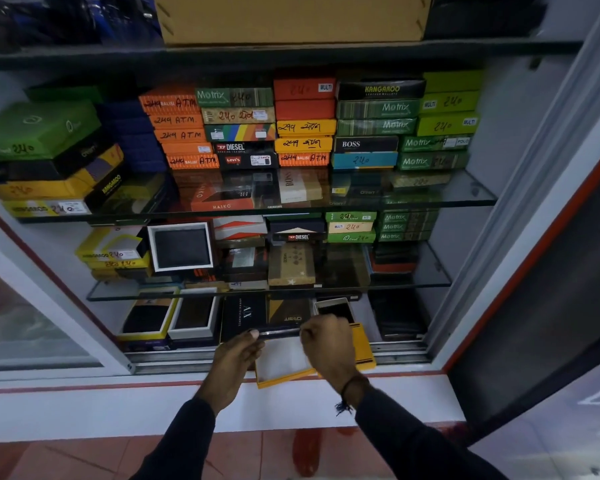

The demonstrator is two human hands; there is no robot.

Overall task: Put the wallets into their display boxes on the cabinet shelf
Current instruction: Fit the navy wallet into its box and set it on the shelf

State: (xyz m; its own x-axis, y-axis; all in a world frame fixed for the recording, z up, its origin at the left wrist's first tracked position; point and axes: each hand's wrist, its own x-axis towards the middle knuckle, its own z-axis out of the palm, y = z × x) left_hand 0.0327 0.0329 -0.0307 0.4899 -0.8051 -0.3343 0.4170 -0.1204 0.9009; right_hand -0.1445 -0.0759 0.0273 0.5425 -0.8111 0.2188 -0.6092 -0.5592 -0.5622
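Note:
A thin dark wallet, seen edge-on, is held level between both hands above an open yellow display box with a white lining. That box sits at the front lip of the bottom cabinet shelf. My left hand pinches the wallet's left end. My right hand grips its right end. The box's yellow lid lies just right of it, partly behind my right wrist.
Other open boxes with dark wallets stand on the bottom shelf to the left, beside a black AX box. Glass shelves above carry stacked coloured boxes. A sliding glass door is at the left, a white frame at the right.

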